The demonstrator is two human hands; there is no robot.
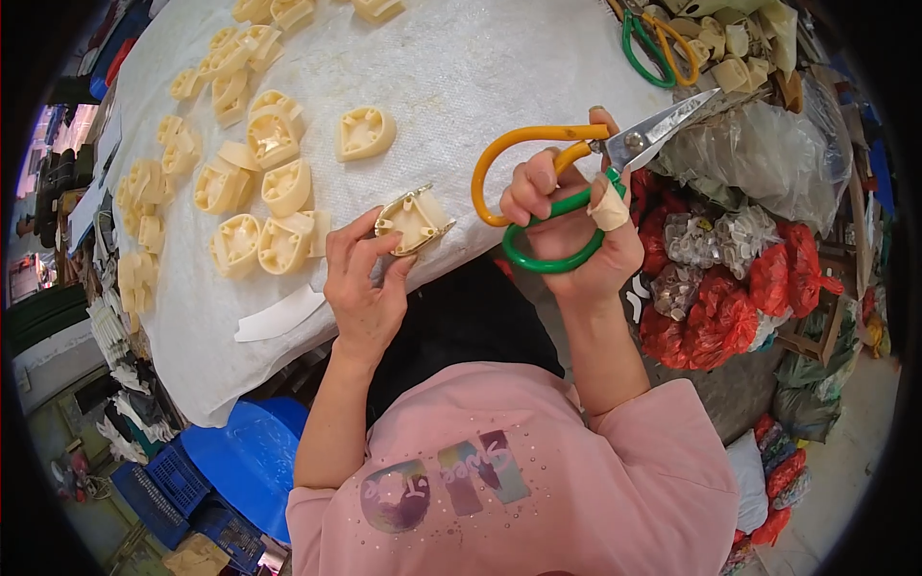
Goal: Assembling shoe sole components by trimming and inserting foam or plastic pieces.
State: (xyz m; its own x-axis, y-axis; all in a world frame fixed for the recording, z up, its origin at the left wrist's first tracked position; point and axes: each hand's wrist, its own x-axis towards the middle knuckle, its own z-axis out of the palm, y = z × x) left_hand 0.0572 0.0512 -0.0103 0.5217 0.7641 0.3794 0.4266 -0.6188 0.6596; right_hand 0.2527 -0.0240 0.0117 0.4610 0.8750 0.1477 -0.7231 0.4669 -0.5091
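My left hand [367, 285] grips a cream plastic piece [411, 223] with thin material along its edges, near the front edge of the covered table. Its fingers and thumb close on the piece's left and lower sides. In my right hand [581, 216] is a pair of scissors [629, 144] with one orange and one green handle loop. Their metal blades point up and to the right, away from the piece. Tan tape wraps one finger of that hand. Left of the held piece, several similar cream pieces [285, 187] lie on the table, and one [365, 132] sits apart.
A white cloth covers the table [423, 86]. A white strip [279, 317] lies near its front edge. At the upper right is a second pair of scissors [653, 43]. Red plastic bags [711, 317] are piled at the right. Blue bins [245, 456] stand at lower left.
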